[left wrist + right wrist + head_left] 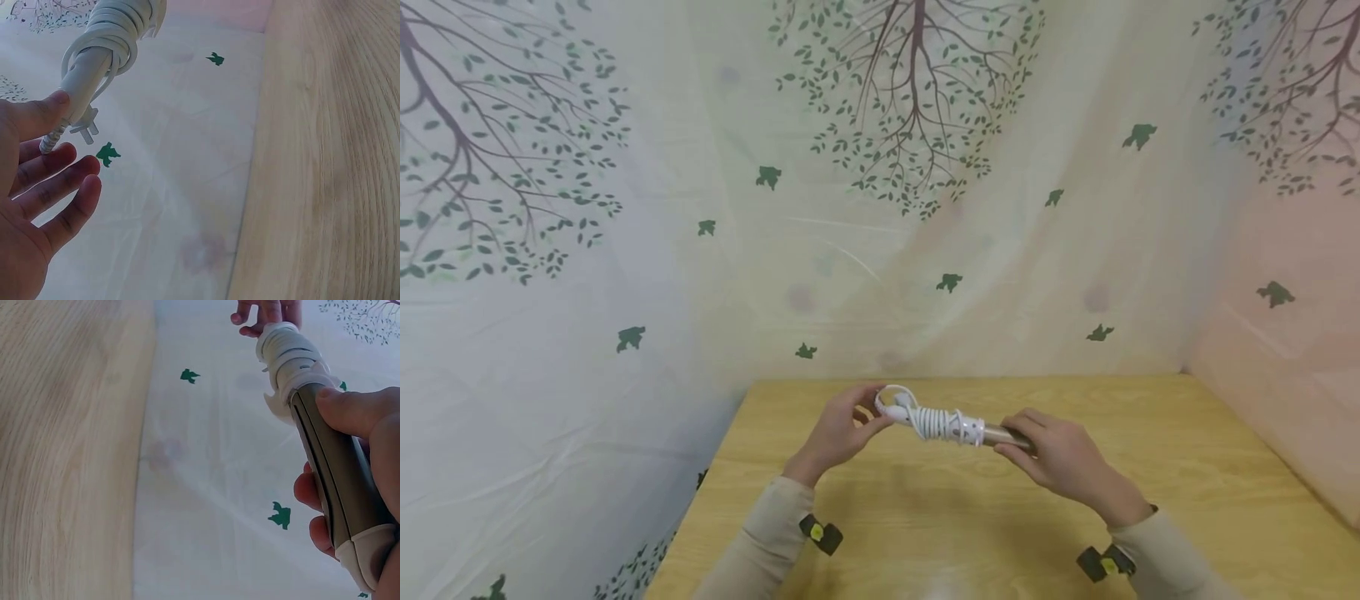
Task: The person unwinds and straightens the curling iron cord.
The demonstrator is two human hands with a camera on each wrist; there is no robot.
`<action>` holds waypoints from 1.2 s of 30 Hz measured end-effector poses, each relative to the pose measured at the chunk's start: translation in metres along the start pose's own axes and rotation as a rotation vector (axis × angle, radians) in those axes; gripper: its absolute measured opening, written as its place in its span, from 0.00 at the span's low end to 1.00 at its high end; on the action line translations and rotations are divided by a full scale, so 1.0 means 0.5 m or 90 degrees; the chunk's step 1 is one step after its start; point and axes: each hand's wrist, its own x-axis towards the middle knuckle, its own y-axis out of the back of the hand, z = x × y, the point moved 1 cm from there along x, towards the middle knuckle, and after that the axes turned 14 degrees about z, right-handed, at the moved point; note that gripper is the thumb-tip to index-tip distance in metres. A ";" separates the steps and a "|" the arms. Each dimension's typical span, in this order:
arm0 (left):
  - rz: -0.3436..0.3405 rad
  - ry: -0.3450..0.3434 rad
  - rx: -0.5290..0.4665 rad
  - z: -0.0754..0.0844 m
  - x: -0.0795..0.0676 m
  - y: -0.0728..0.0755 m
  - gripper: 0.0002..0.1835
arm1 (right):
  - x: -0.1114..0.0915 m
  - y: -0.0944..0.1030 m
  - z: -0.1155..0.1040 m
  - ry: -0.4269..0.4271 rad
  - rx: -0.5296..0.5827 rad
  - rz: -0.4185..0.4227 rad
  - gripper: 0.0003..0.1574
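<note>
A: A person holds what looks like a hair-styling tool (970,431) by its 2 ends above a wooden table (925,517), at 12 o'clock from the body, white cord (932,423) wound around its handle.

B: And the fingers?

A: At the tool's 9 o'clock end, the left hand (837,429) pinches the white tip, its lower fingers loosely parted and clear. At 3 o'clock, the right hand (1063,460) is wrapped closed around the brownish barrel (997,435).

B: Good technique here?

A: Probably letting the right hand bear the weight, keeping the left pinch light so the cord isn't bent sharply, and minding the 2-pin plug (86,125), which could snag.

B: Any writing?

A: No brand, label or lettering can be read.
</note>
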 end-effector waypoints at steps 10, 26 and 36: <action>0.016 -0.010 -0.009 0.011 0.009 0.006 0.24 | 0.006 0.008 -0.003 -0.031 0.000 -0.009 0.18; 0.012 -0.022 0.002 0.018 0.016 0.007 0.25 | 0.010 0.020 0.001 0.014 0.011 0.038 0.20; 0.010 -0.019 -0.011 0.029 0.011 -0.005 0.24 | -0.001 0.037 0.002 -0.004 0.011 0.005 0.17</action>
